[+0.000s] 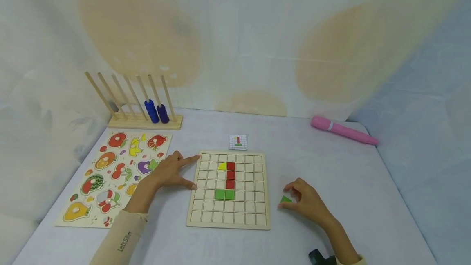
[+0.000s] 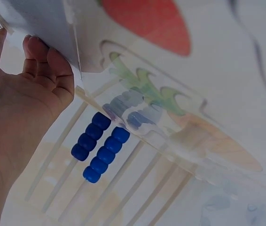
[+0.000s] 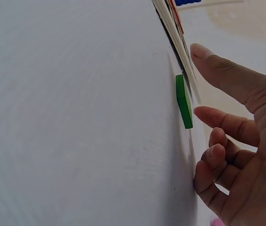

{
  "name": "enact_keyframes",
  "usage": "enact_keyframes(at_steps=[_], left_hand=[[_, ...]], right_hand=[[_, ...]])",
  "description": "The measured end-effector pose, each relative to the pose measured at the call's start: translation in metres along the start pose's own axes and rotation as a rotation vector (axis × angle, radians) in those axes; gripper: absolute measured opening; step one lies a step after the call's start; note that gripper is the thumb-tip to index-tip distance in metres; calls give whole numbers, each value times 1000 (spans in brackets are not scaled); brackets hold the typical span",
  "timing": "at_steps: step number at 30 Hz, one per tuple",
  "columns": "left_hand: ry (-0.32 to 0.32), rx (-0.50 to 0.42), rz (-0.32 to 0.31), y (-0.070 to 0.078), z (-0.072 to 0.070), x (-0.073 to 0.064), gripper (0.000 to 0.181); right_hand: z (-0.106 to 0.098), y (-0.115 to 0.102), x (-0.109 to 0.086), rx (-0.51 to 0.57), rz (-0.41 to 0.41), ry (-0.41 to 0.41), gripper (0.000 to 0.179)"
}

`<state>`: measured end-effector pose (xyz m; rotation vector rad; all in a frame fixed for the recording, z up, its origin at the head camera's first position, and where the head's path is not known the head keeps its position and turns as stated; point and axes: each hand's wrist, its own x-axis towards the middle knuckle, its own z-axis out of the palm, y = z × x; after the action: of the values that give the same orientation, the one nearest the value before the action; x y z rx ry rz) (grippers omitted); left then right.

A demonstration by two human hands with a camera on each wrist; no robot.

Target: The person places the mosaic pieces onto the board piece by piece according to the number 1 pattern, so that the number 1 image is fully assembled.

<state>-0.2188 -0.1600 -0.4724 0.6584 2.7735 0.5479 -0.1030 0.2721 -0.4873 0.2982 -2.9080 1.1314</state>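
A wooden grid board (image 1: 254, 227) lies flat, holding a yellow piece (image 1: 222, 166), a column of three red squares (image 1: 230, 175) and two green squares (image 1: 225, 194). My left hand (image 1: 167, 171) rests at the board's left side, thumb and forefinger spread and touching its edge. To the right of the board, my right hand (image 1: 307, 203) hovers round a loose green tile (image 1: 285, 199) with an angled side. In the right wrist view that tile (image 3: 183, 101) lies on the table, and thumb and forefinger are parted beside it.
Behind the board lies a small pattern card (image 1: 238, 142). A fruit puzzle board (image 1: 110, 183) is at left, below a bead rack (image 1: 145, 122) with upright rods and blue beads. A pink pen-shaped object (image 1: 344, 130) lies at the back right.
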Motion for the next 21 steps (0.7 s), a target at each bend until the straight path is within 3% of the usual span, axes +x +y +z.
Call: enact_keyframes(at_steps=[11, 16, 21], left_hand=[[4, -7, 7, 0, 0, 0, 101], [5, -2, 13, 0, 0, 0, 101], [4, -6, 9, 1, -1, 0, 101]], right_hand=[[1, -4, -1, -67, 44, -41, 25], [1, -8, -1, -82, -2, -9, 25], [1, -15, 4, -29, -62, 7, 25]])
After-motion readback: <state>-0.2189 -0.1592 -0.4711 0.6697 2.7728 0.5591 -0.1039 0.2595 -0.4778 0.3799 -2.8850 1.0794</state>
